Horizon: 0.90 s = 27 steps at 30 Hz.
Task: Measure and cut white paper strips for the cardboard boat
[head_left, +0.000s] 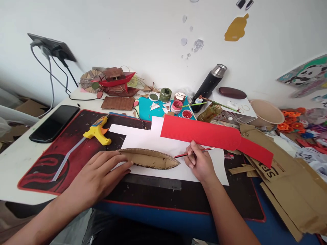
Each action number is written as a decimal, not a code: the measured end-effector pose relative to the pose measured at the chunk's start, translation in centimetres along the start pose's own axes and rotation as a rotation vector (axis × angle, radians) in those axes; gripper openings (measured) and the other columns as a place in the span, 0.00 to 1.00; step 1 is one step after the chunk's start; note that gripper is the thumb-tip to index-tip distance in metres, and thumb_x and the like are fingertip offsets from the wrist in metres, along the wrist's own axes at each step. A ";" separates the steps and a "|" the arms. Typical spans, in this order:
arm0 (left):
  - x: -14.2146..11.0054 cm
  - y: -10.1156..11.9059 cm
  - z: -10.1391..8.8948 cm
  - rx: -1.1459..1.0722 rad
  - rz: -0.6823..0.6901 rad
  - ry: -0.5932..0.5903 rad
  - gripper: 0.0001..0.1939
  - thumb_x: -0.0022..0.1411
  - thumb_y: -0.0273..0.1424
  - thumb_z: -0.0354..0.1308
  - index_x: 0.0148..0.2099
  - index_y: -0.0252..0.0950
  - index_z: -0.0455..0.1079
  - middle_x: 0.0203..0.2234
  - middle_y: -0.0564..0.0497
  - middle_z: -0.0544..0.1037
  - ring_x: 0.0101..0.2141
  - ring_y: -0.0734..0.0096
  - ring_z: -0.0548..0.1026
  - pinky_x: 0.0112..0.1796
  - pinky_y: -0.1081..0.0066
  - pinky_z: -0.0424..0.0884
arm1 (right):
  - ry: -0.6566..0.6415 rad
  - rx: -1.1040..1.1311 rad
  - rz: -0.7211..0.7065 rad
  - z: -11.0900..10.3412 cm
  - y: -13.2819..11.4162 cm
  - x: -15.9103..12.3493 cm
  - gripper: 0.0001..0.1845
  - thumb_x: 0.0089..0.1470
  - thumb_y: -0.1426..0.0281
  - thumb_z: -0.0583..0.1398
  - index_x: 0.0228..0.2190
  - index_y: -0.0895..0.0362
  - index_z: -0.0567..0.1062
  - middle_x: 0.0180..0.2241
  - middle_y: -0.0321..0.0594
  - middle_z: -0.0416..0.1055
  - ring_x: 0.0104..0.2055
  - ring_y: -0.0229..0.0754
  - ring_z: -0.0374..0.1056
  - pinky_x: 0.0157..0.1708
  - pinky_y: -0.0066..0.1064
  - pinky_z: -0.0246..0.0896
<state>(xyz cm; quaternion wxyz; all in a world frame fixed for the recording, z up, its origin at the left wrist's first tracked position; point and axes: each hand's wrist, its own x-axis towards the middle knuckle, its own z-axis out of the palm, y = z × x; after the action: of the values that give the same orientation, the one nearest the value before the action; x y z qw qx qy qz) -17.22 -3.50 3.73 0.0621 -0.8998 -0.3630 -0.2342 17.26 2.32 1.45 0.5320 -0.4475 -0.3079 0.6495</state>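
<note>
A boat-shaped cardboard hull [153, 159] lies on a white paper sheet [143, 137] in the middle of the desk. My left hand [102, 173] rests flat with fingers stretched out, pressing on the hull's left end. My right hand [198, 160] is closed in a pinch on a red pencil [201, 151], whose tip points at the paper just right of the hull's pointed end. A long red corrugated sheet [204, 134] lies across the paper behind my right hand.
A yellow glue gun [98, 131] and a black phone [55, 122] sit to the left on the dark red mat [51, 163]. A metal ruler [153, 182] lies in front of the hull. Paint pots [176, 105], a black flask [209, 83] and cardboard scraps [286, 183] crowd the back and right.
</note>
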 end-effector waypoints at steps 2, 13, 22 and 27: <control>-0.6 1.2 -0.1 -0.059 0.018 0.027 0.13 0.73 0.22 0.61 0.56 0.34 0.76 0.46 0.45 0.83 0.49 0.56 0.77 0.53 0.57 0.70 | 0.014 0.007 -0.010 0.0 0.0 0.0 0.30 0.50 0.48 0.79 0.18 0.58 0.76 0.17 0.29 0.62 0.13 0.25 0.48 0.12 0.23 0.47; -0.1 5.7 2.2 -0.085 -0.060 -0.102 0.12 0.80 0.31 0.53 0.56 0.34 0.76 0.44 0.46 0.81 0.44 0.60 0.76 0.47 0.61 0.68 | 0.042 0.008 0.000 0.1 -0.2 0.0 0.30 0.48 0.49 0.80 0.18 0.58 0.77 0.19 0.30 0.64 0.14 0.25 0.48 0.12 0.23 0.47; -0.4 5.6 1.9 -0.043 -0.022 -0.142 0.14 0.79 0.24 0.50 0.57 0.32 0.76 0.48 0.44 0.83 0.47 0.58 0.77 0.49 0.59 0.71 | 0.043 -0.012 0.001 0.1 -0.1 -0.1 0.30 0.49 0.49 0.79 0.18 0.58 0.77 0.17 0.30 0.61 0.14 0.27 0.47 0.13 0.23 0.46; -0.3 5.9 2.1 -0.005 -0.050 -0.165 0.13 0.79 0.28 0.52 0.57 0.32 0.76 0.47 0.43 0.83 0.44 0.58 0.78 0.44 0.59 0.75 | 0.031 -0.037 0.002 0.1 -0.2 -0.2 0.29 0.50 0.48 0.78 0.18 0.57 0.77 0.17 0.30 0.60 0.14 0.28 0.48 0.13 0.24 0.46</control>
<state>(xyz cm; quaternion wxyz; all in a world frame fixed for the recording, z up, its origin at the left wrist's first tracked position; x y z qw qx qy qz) -12.60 -7.45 2.06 0.0237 -0.9068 -0.3885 -0.1617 17.24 2.23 1.72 0.5276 -0.4676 -0.3113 0.6373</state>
